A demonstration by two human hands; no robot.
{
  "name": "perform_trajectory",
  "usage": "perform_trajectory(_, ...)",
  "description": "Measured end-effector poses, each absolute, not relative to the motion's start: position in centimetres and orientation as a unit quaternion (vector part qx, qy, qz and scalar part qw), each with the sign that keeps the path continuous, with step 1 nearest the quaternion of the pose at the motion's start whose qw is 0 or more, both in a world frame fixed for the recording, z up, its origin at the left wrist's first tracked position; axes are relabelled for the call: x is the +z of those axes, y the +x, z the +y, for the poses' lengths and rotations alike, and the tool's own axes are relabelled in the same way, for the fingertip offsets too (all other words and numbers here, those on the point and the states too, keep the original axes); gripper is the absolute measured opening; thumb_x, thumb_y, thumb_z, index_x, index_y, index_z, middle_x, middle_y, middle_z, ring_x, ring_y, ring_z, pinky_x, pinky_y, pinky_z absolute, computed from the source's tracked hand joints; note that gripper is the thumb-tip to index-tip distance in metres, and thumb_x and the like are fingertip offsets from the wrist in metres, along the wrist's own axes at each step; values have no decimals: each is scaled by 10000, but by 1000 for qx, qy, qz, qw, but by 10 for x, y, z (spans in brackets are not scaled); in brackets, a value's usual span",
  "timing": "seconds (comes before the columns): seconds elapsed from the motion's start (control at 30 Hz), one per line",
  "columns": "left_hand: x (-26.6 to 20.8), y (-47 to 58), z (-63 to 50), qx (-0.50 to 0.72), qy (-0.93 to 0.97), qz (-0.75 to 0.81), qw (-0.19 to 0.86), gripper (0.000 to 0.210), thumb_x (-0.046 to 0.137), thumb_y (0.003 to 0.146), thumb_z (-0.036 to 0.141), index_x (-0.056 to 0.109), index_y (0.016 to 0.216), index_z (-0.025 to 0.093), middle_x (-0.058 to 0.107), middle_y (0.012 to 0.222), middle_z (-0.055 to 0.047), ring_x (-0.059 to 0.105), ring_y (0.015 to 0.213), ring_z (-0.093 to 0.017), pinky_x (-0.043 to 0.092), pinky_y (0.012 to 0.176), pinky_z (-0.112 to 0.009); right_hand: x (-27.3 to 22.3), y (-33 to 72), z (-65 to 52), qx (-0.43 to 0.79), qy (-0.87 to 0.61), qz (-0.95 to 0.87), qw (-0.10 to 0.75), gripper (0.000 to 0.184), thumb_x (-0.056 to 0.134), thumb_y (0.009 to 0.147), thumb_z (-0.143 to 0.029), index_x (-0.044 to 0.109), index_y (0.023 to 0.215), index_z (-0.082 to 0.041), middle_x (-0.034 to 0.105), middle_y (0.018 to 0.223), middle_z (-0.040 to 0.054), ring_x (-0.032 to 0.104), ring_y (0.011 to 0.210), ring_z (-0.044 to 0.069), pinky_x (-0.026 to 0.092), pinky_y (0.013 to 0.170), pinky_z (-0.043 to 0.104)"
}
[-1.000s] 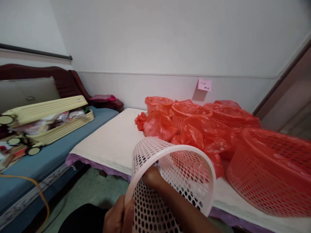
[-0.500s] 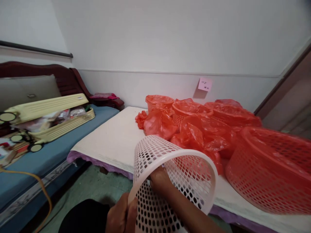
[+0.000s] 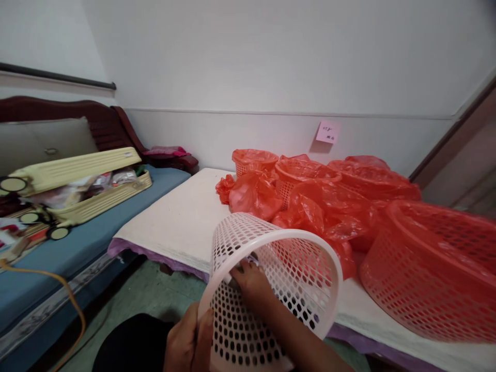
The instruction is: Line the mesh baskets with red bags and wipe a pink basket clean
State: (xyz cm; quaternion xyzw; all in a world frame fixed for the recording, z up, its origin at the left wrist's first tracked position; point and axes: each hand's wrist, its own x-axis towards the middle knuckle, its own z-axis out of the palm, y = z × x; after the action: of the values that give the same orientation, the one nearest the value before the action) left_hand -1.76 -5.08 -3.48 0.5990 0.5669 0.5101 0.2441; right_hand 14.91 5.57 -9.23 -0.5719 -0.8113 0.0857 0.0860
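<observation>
A white perforated plastic basket lies tilted on its side in front of me, its mouth turned toward me and to the right. My left hand is closed around the near left part of its rim. Deep inside the basket is my right hand, with bent fingers near the left inner wall. Between those fingers is a small whitish and dark item, mostly covered, whose kind I cannot make out.
A white board or mattress with purple edging extends behind the basket. On it stand red perforated baskets and crumpled red plastic bags. At left, an open cream suitcase rests on a blue bed. A pink note hangs on the wall.
The basket's rim has shifted slightly left and up. My right hand has drawn back a little toward the mouth, so its fingers and a small item show more.
</observation>
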Motion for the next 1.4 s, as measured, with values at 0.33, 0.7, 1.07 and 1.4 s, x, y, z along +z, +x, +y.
perform_trajectory(0.33, -33, -33, -32, 501, 551, 611, 269, 370, 441, 890, 517, 543, 699, 217, 520, 569, 44, 516, 577, -140, 400, 546, -226, -59, 125, -1, 105, -500, -843, 168, 163, 510, 891, -226, 644, 983, -235, 620, 1109, 65, 552, 992, 234, 444, 847, 369)
perform_trajectory(0.7, -11, -49, -6, 498, 593, 594, 217, 363, 459, 877, 487, 648, 884, 177, 619, 678, 21, 578, 661, -160, 455, 603, -227, -72, 158, -44, -54, -435, -885, 157, 131, 607, 844, -352, 685, 823, -249, 700, 893, 69, 641, 795, 278, 560, 702, 465)
perform_trajectory(1.07, 13, -51, 10, 519, 566, 580, 272, 385, 508, 855, 522, 469, 638, 207, 396, 593, 61, 415, 615, -118, 335, 552, -215, -85, 146, -51, -159, -419, -857, 256, 222, 514, 875, -198, 660, 1035, -247, 726, 989, 115, 667, 809, 289, 561, 704, 466)
perform_trajectory(1.4, -26, -37, -19, 572, 416, 571, 418, 483, 554, 767, 647, 606, 911, 189, 614, 700, 8, 530, 645, -156, 443, 560, -232, -32, 87, -31, 17, -428, -813, 394, 558, 618, 759, -282, 515, 1290, -144, 609, 1216, 177, 591, 994, 310, 540, 784, 464)
